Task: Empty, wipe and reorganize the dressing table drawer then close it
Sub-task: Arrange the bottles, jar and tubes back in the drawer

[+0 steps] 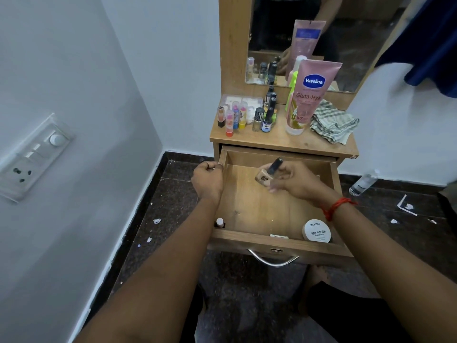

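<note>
The dressing table [284,142] filled the middle of the view, and its drawer [272,241] stood pulled right out toward the person, wooden floor mostly bare. Up on the tabletop, at two o'clock from the drawer, lay a crumpled checked cloth [331,122]. Just beside it, at one o'clock, stood a tall pink Vaseline tube [311,95], cap down. Over at eleven o'clock was a cluster of lip balm sticks [232,117] in front of a clear plastic box [243,101], with a few dark-capped nail polish bottles [267,117] between them and the tube.

Now the hands. The left hand [207,179] was at the drawer's ten o'clock, fingers curled tight, holding the top edge of the left wall. The right hand [294,179] hung over the drawer's far half, around one o'clock from its middle, a red thread [337,206] on the wrist. Its fingers were curled round a small beige nail polish bottle [268,174], black cap tilted up toward twelve, the bottle lifted off the wood.

Two things sat in the drawer. At five o'clock, against the front wall, was a round white tub [317,231] marked nail polish. At seven o'clock, tucked in the near left corner, was a tiny bottle with a pale cap [219,222], well apart from the tub.
</note>
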